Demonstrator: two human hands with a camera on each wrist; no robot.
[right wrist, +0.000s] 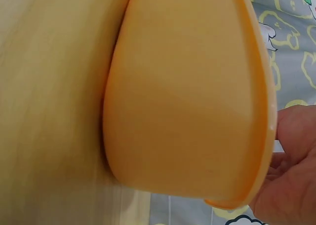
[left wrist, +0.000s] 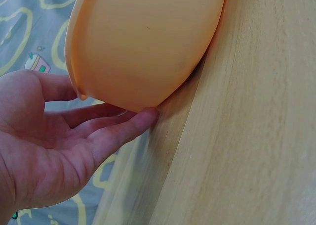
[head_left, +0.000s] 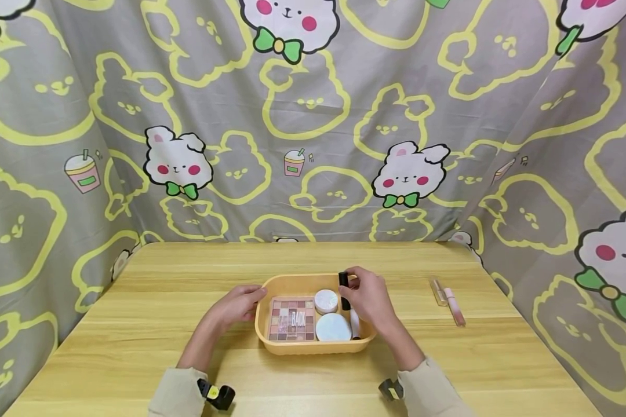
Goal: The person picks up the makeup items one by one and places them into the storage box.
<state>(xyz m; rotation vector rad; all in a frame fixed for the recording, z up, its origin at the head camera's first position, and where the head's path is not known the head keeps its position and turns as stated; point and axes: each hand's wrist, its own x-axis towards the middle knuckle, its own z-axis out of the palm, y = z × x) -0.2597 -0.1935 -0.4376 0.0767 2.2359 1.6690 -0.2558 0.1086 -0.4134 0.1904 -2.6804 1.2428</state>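
Observation:
A shallow orange plastic basket [head_left: 318, 347] rests on the table, and my left hand [head_left: 241, 302] grips its left end. In the left wrist view, fingers [left wrist: 111, 131] reach along that end from rim to base. My right hand [head_left: 366, 295] pinches a slim black cosmetic tube [head_left: 344, 289] upright inside the right end. The basket's wall hides the tube in the right wrist view. Inside lie an eyeshadow palette [head_left: 291, 319], a small round white container [head_left: 326, 301], a larger round white compact [head_left: 334, 328] and a white tube with a dark end [head_left: 355, 324].
Right of the basket, a pink-capped lip gloss tube [head_left: 454, 307] and a clear tube with a gold tint [head_left: 439, 291] lie side by side on the wooden table [head_left: 188, 266]. A patterned curtain [head_left: 313, 145] hangs behind and along both sides.

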